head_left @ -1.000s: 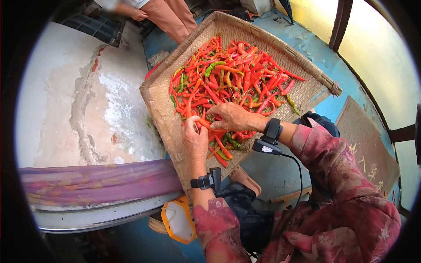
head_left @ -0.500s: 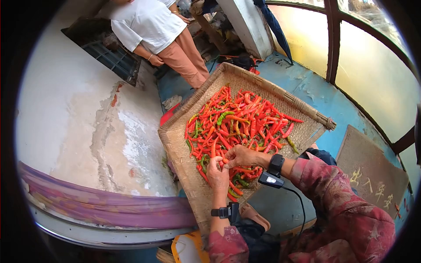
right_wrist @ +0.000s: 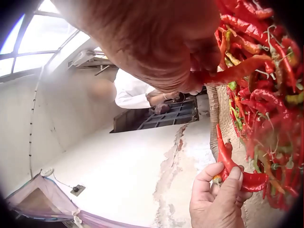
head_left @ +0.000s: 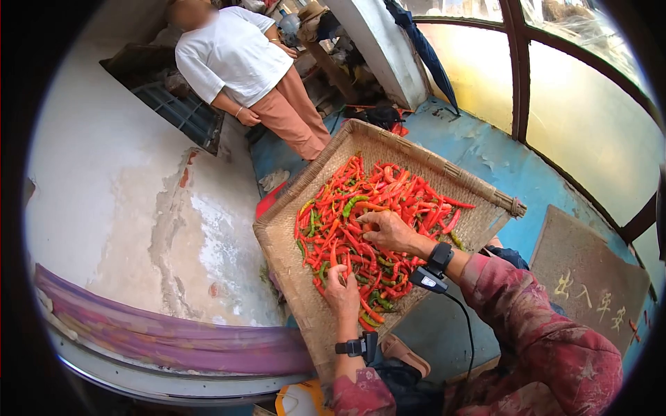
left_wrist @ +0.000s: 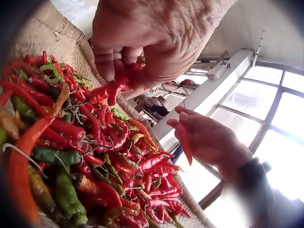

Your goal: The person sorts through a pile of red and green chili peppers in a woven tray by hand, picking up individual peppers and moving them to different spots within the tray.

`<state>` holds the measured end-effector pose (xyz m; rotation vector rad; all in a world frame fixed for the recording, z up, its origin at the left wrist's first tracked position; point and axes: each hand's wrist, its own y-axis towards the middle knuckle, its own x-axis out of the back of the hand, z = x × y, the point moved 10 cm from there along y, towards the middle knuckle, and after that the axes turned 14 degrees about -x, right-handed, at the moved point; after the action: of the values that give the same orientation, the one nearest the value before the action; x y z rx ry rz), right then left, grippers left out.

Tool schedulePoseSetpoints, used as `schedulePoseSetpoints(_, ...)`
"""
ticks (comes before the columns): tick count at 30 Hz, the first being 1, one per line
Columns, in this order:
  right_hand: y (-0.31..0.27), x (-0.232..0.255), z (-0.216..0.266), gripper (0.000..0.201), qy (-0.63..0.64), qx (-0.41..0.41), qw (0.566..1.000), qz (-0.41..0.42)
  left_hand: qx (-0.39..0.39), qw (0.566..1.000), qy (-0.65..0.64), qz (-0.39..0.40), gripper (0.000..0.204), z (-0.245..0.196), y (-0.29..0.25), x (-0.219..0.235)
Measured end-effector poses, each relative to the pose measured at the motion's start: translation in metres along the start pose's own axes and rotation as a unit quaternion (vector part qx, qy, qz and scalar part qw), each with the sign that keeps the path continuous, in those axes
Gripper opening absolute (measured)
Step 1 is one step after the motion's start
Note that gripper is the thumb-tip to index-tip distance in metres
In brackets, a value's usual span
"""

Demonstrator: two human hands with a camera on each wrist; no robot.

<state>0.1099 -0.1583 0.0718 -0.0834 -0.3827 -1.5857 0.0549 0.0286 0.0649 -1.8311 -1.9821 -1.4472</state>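
Observation:
A woven bamboo tray (head_left: pixel 281 232) holds a heap of chili peppers (head_left: pixel 409 197), mostly red with some green and orange ones. Over its near left part, my left hand (head_left: pixel 343 295) pinches a few red chilies (right_wrist: pixel 254 181) between thumb and fingers; one of them points upward in the right wrist view. Farther in over the heap is my right hand (head_left: pixel 392 232), apart from the left. It grips a single red chili (left_wrist: pixel 184 142) by its upper part, the tip hanging down in the left wrist view. Each wrist wears a black strap with a camera.
A person in a white shirt (head_left: pixel 239 55) stands beyond the tray's far left side. On the left is a worn wall (head_left: pixel 125 229) with a purple cloth (head_left: pixel 173 350) along its foot. Windows (head_left: pixel 590 111) and a doormat (head_left: pixel 583 277) lie to the right.
My right hand has moved from beside the left hand to farther over the heap, now apart from it. The head view has tilted up, bringing more of the standing person into sight.

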Motion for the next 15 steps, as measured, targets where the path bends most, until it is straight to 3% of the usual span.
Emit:
schedulePoseSetpoints(2,0.001,-0.004,0.003,0.049,-0.031,0.017,0.999,0.015,0.014,1.000,0.001,0.012,0.019,-0.002,-0.001,-0.002)
schedulePoseSetpoints(4,-0.008,0.037,0.014,0.056,0.087,0.049,0.983,-0.157,0.004,1.000,0.002,0.004,0.018,-0.003,0.000,-0.001)
schedulePoseSetpoints(5,-0.010,0.038,0.018,0.056,0.087,0.050,0.983,-0.155,0.011,1.000,0.002,-0.011,0.018,-0.002,0.000,0.002)
schedulePoseSetpoints(8,-0.018,0.030,0.041,0.056,-0.137,0.071,0.975,-0.160,0.048,0.998,-0.022,-0.036,0.017,-0.006,-0.001,0.008)
schedulePoseSetpoints(9,-0.013,0.000,0.030,0.047,-0.149,0.076,0.984,-0.055,0.077,0.995,-0.046,-0.046,0.016,-0.003,-0.003,0.009)
schedulePoseSetpoints(10,-0.021,-0.026,0.025,0.041,-0.050,0.061,0.994,0.077,0.077,0.995,-0.047,-0.048,0.016,-0.002,-0.002,0.008)
schedulePoseSetpoints(12,-0.036,-0.048,0.026,0.035,-0.015,0.071,0.991,0.116,0.078,0.984,-0.131,-0.093,0.016,0.001,-0.002,0.006)
schedulePoseSetpoints(14,-0.046,-0.078,0.015,0.026,-0.037,0.033,0.970,0.238,0.081,0.980,-0.160,-0.084,0.016,0.004,-0.002,-0.001)
schedulePoseSetpoints(15,-0.045,-0.078,0.016,0.026,-0.038,0.033,0.970,0.239,0.083,0.976,-0.187,-0.072,0.017,0.005,-0.002,-0.006)
